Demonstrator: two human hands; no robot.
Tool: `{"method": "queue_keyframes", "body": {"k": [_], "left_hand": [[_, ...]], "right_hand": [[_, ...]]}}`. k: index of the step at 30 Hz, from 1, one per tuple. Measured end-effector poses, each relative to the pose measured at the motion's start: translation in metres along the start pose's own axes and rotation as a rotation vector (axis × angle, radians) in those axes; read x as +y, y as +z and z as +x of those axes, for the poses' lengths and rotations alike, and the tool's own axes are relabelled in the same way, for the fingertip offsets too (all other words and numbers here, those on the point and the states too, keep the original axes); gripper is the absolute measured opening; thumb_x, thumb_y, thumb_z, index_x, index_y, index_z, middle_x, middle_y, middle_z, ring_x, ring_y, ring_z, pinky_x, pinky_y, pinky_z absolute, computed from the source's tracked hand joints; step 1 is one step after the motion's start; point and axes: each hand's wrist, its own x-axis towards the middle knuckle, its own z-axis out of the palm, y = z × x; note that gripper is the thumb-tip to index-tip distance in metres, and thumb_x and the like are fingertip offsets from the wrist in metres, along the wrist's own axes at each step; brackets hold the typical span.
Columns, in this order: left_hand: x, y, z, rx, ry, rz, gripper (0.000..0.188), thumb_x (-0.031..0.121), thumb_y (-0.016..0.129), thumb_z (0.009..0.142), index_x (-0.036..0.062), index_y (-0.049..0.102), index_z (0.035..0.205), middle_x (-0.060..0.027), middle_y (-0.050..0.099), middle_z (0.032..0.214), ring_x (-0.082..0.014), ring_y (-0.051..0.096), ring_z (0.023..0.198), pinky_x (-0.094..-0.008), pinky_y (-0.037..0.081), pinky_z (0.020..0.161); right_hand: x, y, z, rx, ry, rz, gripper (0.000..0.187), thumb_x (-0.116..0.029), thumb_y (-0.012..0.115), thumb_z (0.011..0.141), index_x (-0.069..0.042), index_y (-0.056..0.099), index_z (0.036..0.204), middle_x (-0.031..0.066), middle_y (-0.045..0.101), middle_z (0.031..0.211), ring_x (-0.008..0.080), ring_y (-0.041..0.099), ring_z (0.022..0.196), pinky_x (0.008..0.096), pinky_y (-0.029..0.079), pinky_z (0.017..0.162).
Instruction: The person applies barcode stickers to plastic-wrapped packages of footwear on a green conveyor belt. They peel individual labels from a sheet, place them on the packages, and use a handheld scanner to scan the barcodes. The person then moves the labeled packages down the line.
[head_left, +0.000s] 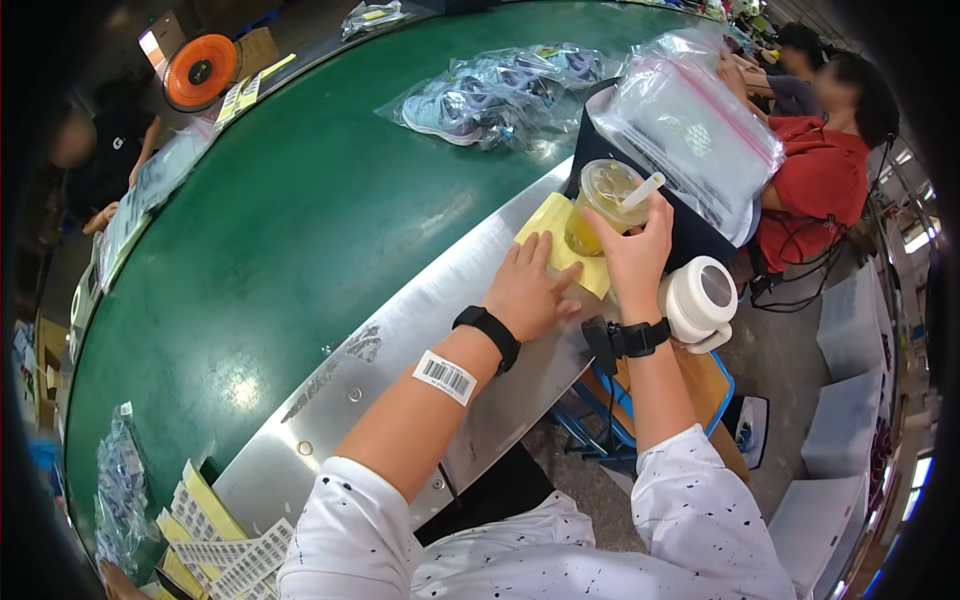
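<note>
Plastic cup [598, 192] upright, straw [643, 193] slanting rightward; right hand [637, 250] clasps cup, left hand [532, 288] spread.

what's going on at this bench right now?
A person has the right hand around a clear lidded cup of yellow drink with a straw. The left hand lies spread on the yellow paper beside it. The cup is at that paper; whether its full weight rests there is hard to tell. A white mug stands near the right wrist. Bagged shoes lie across on the green surface, untouched by either hand.
</note>
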Motion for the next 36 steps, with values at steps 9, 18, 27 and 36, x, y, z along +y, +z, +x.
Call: {"method": "queue_keyframes", "body": {"k": [9, 18, 27, 36], "left_hand": [[-0.018, 0.017, -0.001, 0.132, 0.006, -0.157, 0.057, 0.044, 0.071, 0.074, 0.0156, 0.062, 0.123, -0.0340, 0.039, 0.133, -0.0478, 0.041, 0.122, -0.0503, 0.034, 0.104], [0.038, -0.070, -0.112, 0.025, -0.205, -0.160, 0.029, 0.019, 0.065, 0.076, 0.0029, 0.059, 0.099, -0.0146, 0.059, 0.080, -0.0330, 0.058, 0.077, -0.0433, 0.045, 0.065], [0.117, -0.205, -0.365, 0.364, -0.863, -0.395, 0.038, 0.022, 0.063, 0.088, -0.0010, 0.056, 0.117, -0.0204, 0.062, 0.106, -0.0357, 0.062, 0.095, -0.0400, 0.050, 0.080], [0.138, -0.214, -0.534, 0.730, -1.562, 0.074, 0.029, 0.015, 0.064, 0.087, -0.0043, 0.062, 0.108, -0.0186, 0.067, 0.095, -0.0283, 0.066, 0.086, -0.0336, 0.051, 0.076]], "right_hand": [[0.012, 0.016, -0.001, -0.008, -0.162, -0.028, 0.080, -0.015, 0.084, 0.066, 0.003, 0.041, 0.131, 0.0201, 0.047, 0.130, 0.0330, 0.042, 0.125, 0.0388, 0.034, 0.106], [-0.052, -0.082, -0.107, -0.131, 0.105, 0.460, 0.030, -0.013, 0.061, 0.092, 0.002, 0.058, 0.118, 0.0185, 0.069, 0.093, 0.0244, 0.068, 0.079, 0.0293, 0.057, 0.070], [0.091, -0.095, -0.297, -1.160, 0.274, 0.100, 0.060, -0.035, 0.050, 0.095, 0.009, 0.040, 0.135, 0.0245, 0.046, 0.134, 0.0311, 0.042, 0.126, 0.0380, 0.033, 0.105], [0.017, -0.095, -0.248, -1.376, 0.449, 0.126, 0.042, -0.027, 0.052, 0.096, 0.009, 0.054, 0.118, 0.0180, 0.058, 0.116, 0.0253, 0.051, 0.106, 0.0339, 0.037, 0.096]]}}
